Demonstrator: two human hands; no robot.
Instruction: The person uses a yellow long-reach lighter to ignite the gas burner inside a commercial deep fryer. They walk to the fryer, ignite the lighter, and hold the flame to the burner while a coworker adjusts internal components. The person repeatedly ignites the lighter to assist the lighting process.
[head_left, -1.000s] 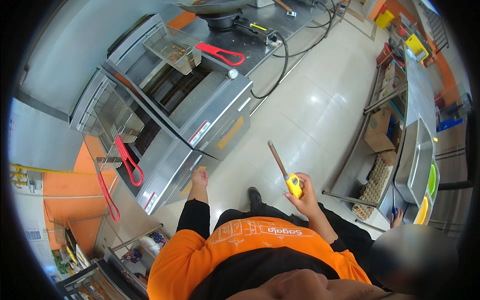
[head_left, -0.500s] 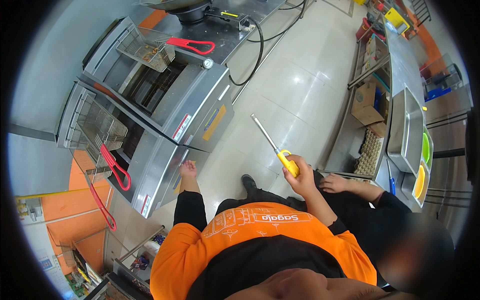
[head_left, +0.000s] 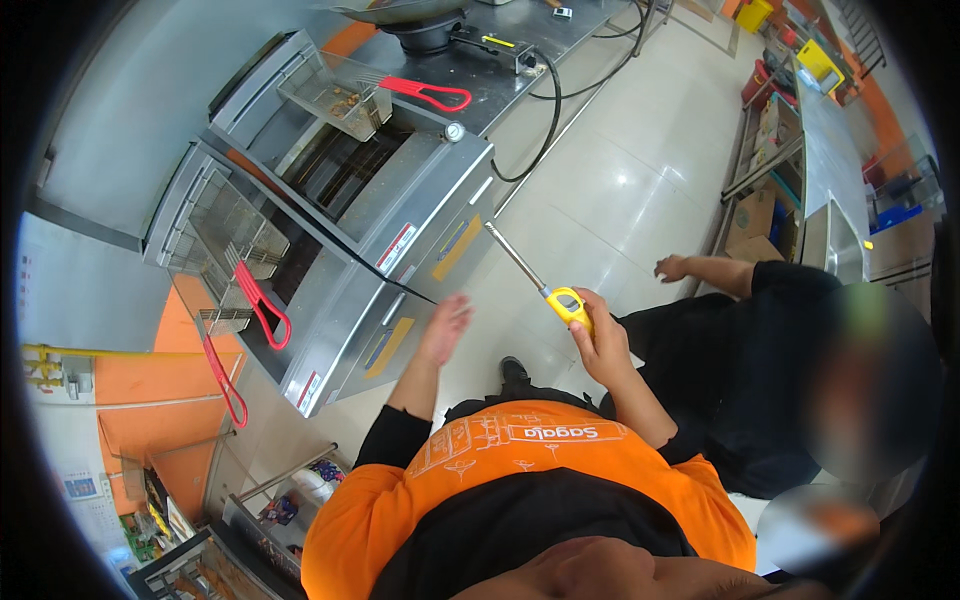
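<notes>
My right hand (head_left: 598, 345) grips the yellow handle of a long-nosed stick lighter (head_left: 545, 290), its metal tube pointing up and left toward the steel deep fryer (head_left: 400, 220). My left hand (head_left: 443, 327) is open with fingers spread, hovering just in front of the fryer's front panel near a yellow label. Wire fry baskets with red handles (head_left: 262, 305) hang at the fryer's left, and another basket (head_left: 340, 92) rests on top.
A person in black stands close on my right, one hand (head_left: 672, 267) held out over the tiled floor. A wok on a burner (head_left: 420, 22) and cables sit on the steel counter beyond the fryer. Steel shelving with boxes (head_left: 760, 215) lines the right side.
The view has swung and I stand closer to the fryer. My left hand has lifted toward the fryer front. The person in black has come fully into view on the right.
</notes>
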